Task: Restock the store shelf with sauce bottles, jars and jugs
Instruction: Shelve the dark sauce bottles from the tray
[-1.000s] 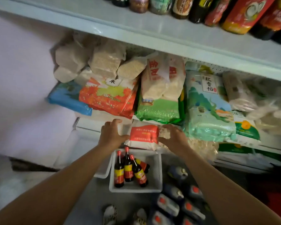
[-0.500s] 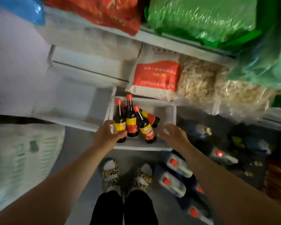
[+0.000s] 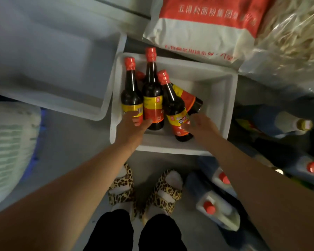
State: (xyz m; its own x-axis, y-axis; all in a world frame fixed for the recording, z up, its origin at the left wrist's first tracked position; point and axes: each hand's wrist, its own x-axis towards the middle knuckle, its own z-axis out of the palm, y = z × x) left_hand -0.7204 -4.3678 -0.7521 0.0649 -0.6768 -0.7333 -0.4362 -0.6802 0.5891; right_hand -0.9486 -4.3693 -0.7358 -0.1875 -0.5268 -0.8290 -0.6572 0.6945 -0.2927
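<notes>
A person stands over a white bin [image 3: 172, 147] on the floor and reaches down into it with both hands. In the bin there are dark sauce bottles with red caps and yellow-and-red labels. The left bottle [image 3: 131, 95], the middle bottle [image 3: 152, 95] and the right bottle [image 3: 174, 107] stand close together, the right one tilted. A fourth bottle [image 3: 190, 100] lies on its side behind them, and one more red cap shows between the left and middle bottles.

The left hand [image 3: 132, 129] has its fingers curled on the lower part of the left bottle, at the label. The right hand [image 3: 199, 125] closes its fingers around the base of the right bottle. On this bottle's label I can see large Chinese characters on a blue patch, but they are too blurred to read well.

Behind the bin lies a white and red flour bag [image 3: 207, 28]; its white writing reads 五得利面粉集团. Beside it is a clear bag of noodles [image 3: 288, 42]. An empty white tray [image 3: 49, 66] sits left of the bin, touching it. On the floor at the right lie jugs with red caps [image 3: 217, 209]. The person wears leopard-print slippers [image 3: 143, 192].
</notes>
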